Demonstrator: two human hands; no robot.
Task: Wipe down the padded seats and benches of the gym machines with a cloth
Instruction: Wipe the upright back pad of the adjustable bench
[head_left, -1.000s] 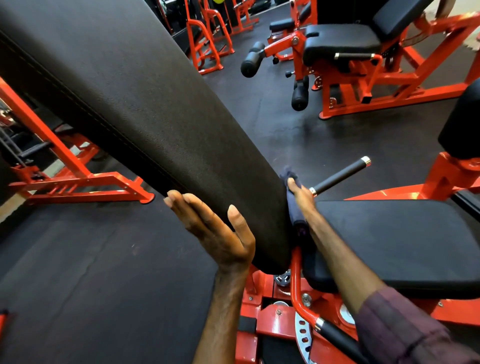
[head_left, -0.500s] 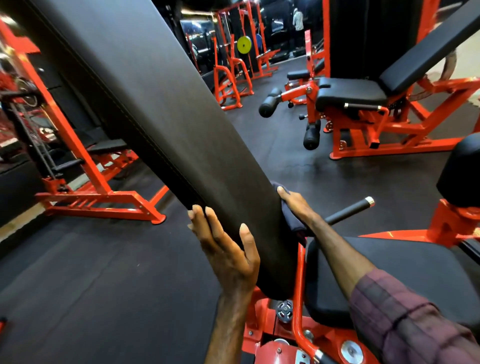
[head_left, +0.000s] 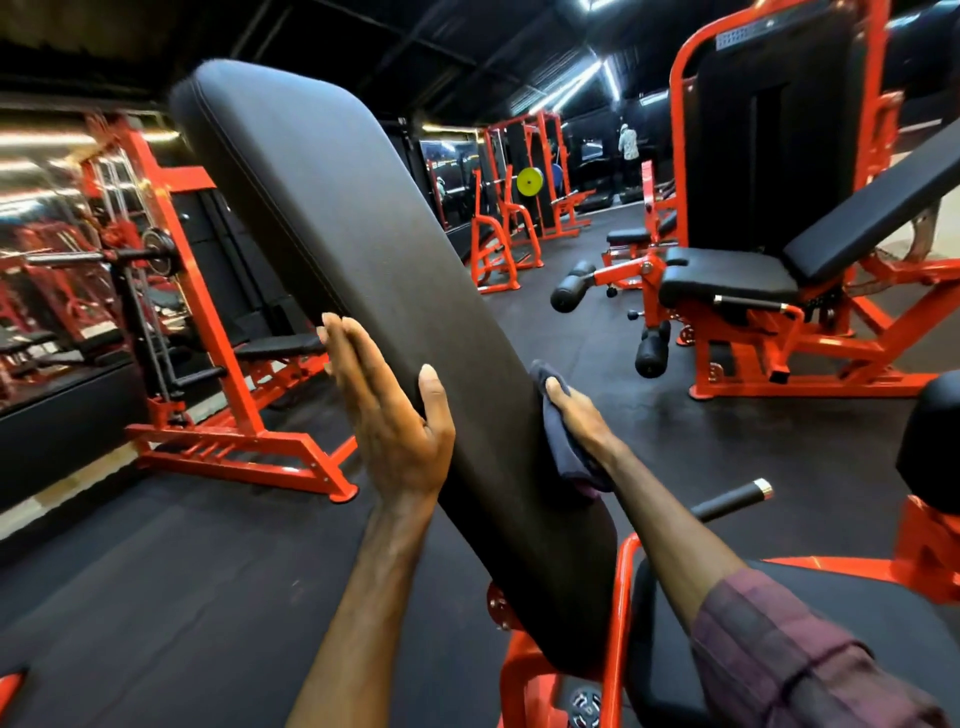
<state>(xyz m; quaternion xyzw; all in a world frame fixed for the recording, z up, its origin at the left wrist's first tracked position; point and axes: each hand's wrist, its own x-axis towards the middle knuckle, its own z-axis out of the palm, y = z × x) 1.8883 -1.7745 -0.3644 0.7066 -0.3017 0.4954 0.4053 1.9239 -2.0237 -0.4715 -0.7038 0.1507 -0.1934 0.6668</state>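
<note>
A long black padded backrest (head_left: 363, 270) slants up from the red machine frame in front of me. My left hand (head_left: 387, 410) rests flat against its left edge, fingers straight, thumb on the pad's face. My right hand (head_left: 579, 418) presses a dark blue cloth (head_left: 563, 447) against the pad's right edge, fingers laid over the cloth. The machine's black seat pad (head_left: 883, 639) lies at the lower right, partly under my right sleeve.
A black-gripped handle (head_left: 732, 501) sticks out right of the backrest. A red leg machine with a black seat (head_left: 727, 278) stands across the dark rubber floor. Red racks (head_left: 223, 374) stand at left. A person stands far back by the mirrors.
Both hands have slid up the backrest's edges, the right one dragging the cloth along. The view has tilted up, showing the top of the pad.
</note>
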